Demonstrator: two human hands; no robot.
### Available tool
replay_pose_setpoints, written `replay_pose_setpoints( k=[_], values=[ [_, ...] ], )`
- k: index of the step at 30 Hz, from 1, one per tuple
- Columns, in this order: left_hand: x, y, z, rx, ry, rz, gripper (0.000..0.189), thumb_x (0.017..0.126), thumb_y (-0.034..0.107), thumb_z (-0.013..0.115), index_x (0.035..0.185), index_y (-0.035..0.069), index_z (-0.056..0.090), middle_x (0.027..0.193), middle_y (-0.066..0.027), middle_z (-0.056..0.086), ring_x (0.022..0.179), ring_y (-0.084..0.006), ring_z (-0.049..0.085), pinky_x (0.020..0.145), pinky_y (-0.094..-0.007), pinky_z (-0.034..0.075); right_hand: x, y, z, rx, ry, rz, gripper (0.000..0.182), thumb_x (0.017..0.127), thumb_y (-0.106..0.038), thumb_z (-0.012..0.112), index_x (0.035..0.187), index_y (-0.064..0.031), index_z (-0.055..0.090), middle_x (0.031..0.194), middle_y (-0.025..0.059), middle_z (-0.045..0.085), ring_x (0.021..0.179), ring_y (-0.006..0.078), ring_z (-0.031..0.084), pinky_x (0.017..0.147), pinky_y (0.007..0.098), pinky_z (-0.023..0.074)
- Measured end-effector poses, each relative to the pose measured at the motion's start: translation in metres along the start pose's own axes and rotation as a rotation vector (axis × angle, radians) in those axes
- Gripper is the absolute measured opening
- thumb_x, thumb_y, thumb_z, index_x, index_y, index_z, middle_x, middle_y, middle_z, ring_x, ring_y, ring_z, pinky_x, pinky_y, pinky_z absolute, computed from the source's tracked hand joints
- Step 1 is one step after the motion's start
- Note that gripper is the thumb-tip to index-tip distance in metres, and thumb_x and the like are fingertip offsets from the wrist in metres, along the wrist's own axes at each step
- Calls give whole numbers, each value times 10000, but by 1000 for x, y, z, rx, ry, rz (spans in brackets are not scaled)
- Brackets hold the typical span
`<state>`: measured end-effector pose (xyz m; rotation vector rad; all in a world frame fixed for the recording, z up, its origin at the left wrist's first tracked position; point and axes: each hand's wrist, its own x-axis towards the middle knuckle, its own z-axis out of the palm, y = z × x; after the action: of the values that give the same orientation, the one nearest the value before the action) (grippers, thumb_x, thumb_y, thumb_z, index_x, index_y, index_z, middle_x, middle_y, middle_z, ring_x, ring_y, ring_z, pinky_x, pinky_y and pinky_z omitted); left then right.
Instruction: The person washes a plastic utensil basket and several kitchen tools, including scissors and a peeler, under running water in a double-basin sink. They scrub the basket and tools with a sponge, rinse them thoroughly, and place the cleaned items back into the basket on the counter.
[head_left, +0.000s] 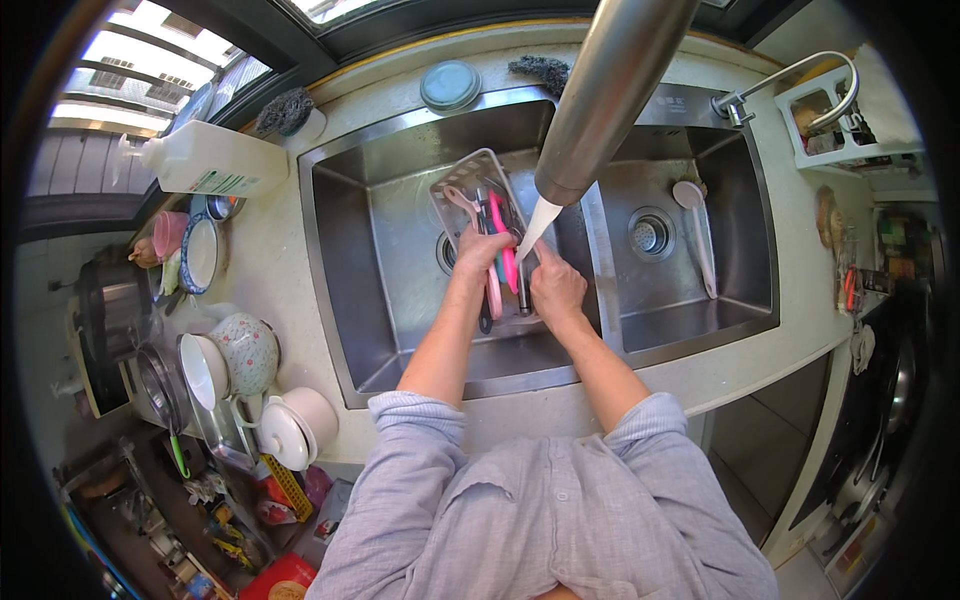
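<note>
A light slotted plastic basket is tilted in the left basin of the steel sink, with several kitchen utensils in it. My left hand is closed around utensil handles, its thumb lying over them. Among these are a bright pink handle, a pale pink one and a black one. My right hand is curled at the basket's right side, beside a metal handle; what its fingertips touch is hidden. Water runs from the steel faucet between my hands.
A long-handled white brush rests in the right basin beside the drain. Left of the sink stand a white pump bottle, a floral pitcher and a lidded white pot. Behind it sit a blue-lidded container and a dark scouring pad.
</note>
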<state>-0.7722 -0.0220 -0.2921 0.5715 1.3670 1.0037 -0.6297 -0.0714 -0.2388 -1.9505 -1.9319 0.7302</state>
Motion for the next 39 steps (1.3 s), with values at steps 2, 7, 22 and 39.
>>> replay_pose_setpoints(
  k=[2,7,22,39],
  values=[
    [-10,12,-10,-59,-55,9,295,581,0,680,856,6,572,717,-67,601,594,-173,582,576,-294,479,0,1,2,25,-86,133,412,751,-96,477,1158,-136,528,884,190,624,803,384,596,707,499,462],
    [-54,70,-52,-47,30,-206,364,622,63,693,931,20,507,702,-91,564,536,-215,567,501,-313,502,8,17,15,49,-144,276,408,785,-127,465,1190,-148,511,884,209,627,823,387,603,735,502,458],
    [-65,20,-60,1034,622,484,371,702,66,595,1055,-12,510,1012,-210,571,891,-415,555,751,-448,440,14,23,23,297,-169,360,361,710,-95,457,1053,-86,573,977,209,605,949,388,555,816,436,436],
    [-29,-36,-8,774,211,98,385,682,36,503,1064,-11,518,885,-242,616,884,-376,592,760,-408,461,14,27,33,241,-220,347,372,754,-115,463,1114,-152,549,978,210,606,938,400,560,809,470,440]
  ],
)
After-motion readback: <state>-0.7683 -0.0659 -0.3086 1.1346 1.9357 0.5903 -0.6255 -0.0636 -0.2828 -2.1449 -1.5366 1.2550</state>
